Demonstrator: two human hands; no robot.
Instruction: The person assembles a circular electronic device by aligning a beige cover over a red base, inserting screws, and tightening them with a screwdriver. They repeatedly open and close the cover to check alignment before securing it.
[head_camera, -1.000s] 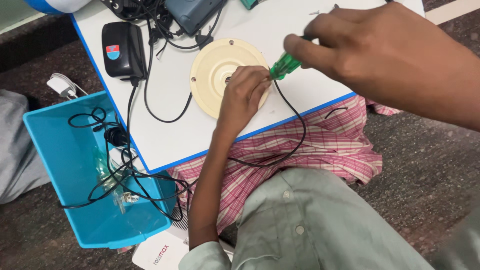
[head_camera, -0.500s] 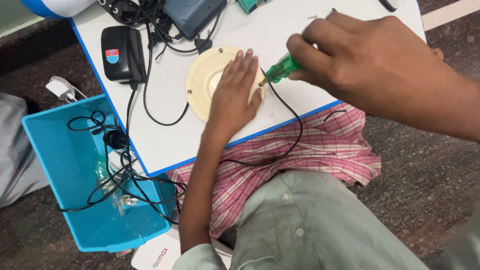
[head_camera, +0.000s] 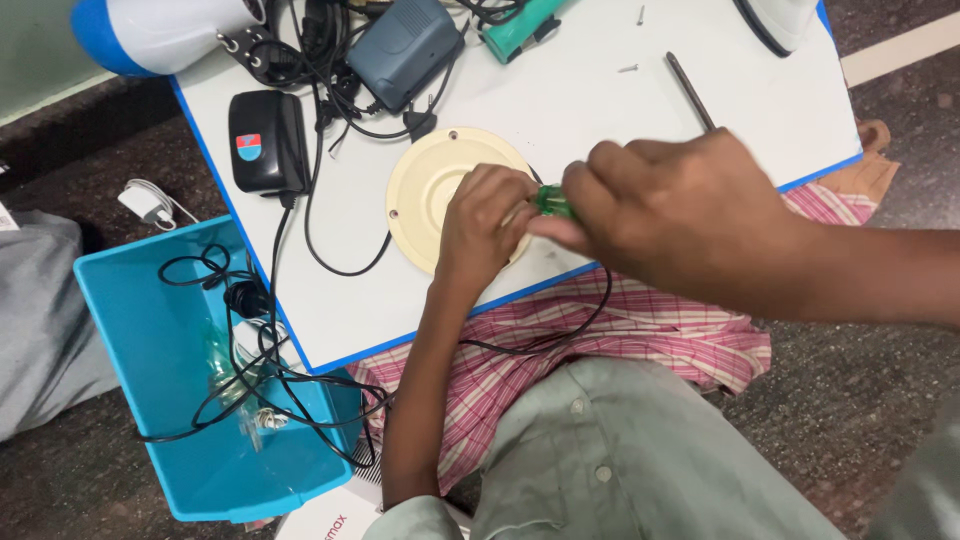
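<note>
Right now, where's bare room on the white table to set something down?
Free: the white table between the cream disc, thin metal rod and right hand; also its near-left corner below the black adapter. Crowded: the far-left cable tangle.

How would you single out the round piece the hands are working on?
On the white table, near its front edge, lies a cream round disc under the left hand. It is the only pale circular item there; its neighbours are dark adapters and cables.

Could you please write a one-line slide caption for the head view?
Left hand steadies a cream round disc on a white table while the right hand holds a green-handled screwdriver.
</note>
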